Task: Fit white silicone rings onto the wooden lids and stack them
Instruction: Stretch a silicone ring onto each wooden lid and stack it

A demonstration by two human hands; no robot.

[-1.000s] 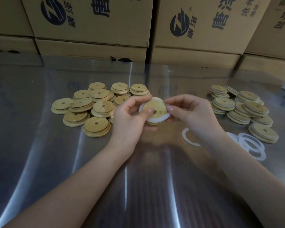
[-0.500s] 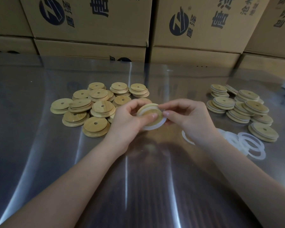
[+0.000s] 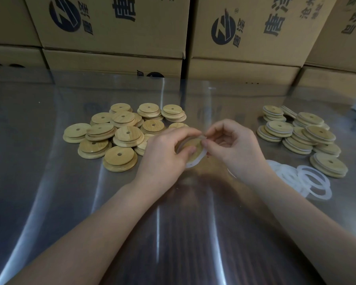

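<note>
The left hand [image 3: 162,157] gripped a round wooden lid [image 3: 193,150] by its edge, tilted. The right hand [image 3: 232,147] pinched the soft white silicone ring [image 3: 196,160] stretched around that lid's rim.

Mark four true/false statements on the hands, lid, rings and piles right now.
1. The left hand holds a wooden lid while the right hand pinches the white ring at its rim. True.
2. The loose rings lie left of both hands. False: they lie on the right.
3. The right pile of lids already carries white rings. True.
4. The left pile sits inside a cardboard box. False: it lies on the metal table.
</note>
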